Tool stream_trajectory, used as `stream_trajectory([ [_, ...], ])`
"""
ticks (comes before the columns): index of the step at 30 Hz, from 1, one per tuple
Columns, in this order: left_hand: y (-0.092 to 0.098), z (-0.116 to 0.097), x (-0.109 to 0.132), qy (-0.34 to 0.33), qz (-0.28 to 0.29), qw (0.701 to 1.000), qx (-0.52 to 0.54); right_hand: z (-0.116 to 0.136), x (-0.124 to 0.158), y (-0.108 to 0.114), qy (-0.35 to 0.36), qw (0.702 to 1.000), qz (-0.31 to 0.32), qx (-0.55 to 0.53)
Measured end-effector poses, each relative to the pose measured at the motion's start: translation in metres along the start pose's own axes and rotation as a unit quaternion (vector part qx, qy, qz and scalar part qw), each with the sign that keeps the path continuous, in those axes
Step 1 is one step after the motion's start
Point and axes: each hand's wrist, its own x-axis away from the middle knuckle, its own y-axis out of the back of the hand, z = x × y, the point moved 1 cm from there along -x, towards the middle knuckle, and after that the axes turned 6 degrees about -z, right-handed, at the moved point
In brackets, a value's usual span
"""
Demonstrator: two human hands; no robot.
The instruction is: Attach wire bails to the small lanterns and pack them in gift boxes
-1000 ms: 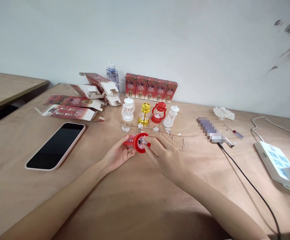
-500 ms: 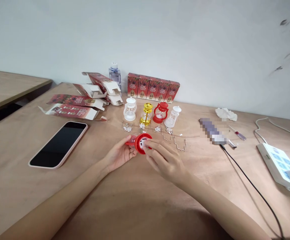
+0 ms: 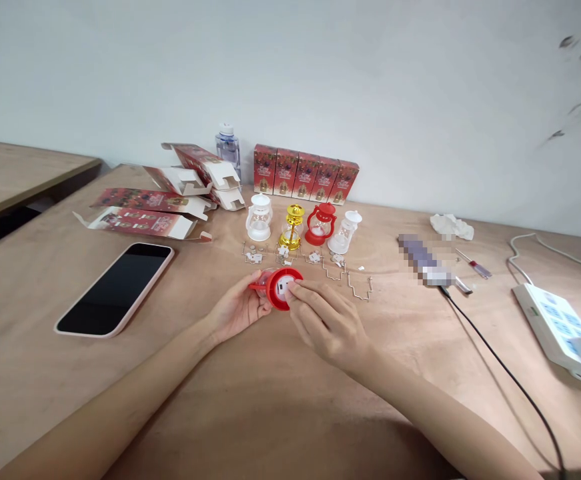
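A red lantern (image 3: 271,288) lies on its side in my left hand (image 3: 237,308), its round base turned toward me with a white part inside. The fingers of my right hand (image 3: 327,320) are pinched together at the right side of that base; whatever they may hold is hidden. Behind my hands stand a white lantern (image 3: 259,219), a gold lantern (image 3: 294,228), a second red lantern (image 3: 320,225) and another white lantern (image 3: 345,233). Small white pieces (image 3: 255,257) and bent metal wires (image 3: 359,287) lie in front of them.
Several red boxes (image 3: 305,176) stand against the wall beside a bottle (image 3: 228,150). Opened boxes (image 3: 145,221) and a phone (image 3: 115,290) lie at the left. At the right are a blurred device (image 3: 420,257), a screwdriver (image 3: 479,269), tissue (image 3: 451,226) and a power strip (image 3: 553,323).
The red lantern's base has turned slightly, and my right fingers have shifted a little toward its right rim. The whole view has moved slightly.
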Motion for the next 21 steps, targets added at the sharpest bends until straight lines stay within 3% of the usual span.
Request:
stream_trajectory([
  [9,-0.001,-0.002,0.0,-0.003,-0.002,1.0,0.011,0.004,-0.001,0.004,-0.001,0.999,0.052,-0.002],
  [21,-0.002,-0.003,-0.003,-0.013,0.033,0.999,0.032,-0.004,-0.012,0.0,-0.123,0.982,0.136,-0.048],
])
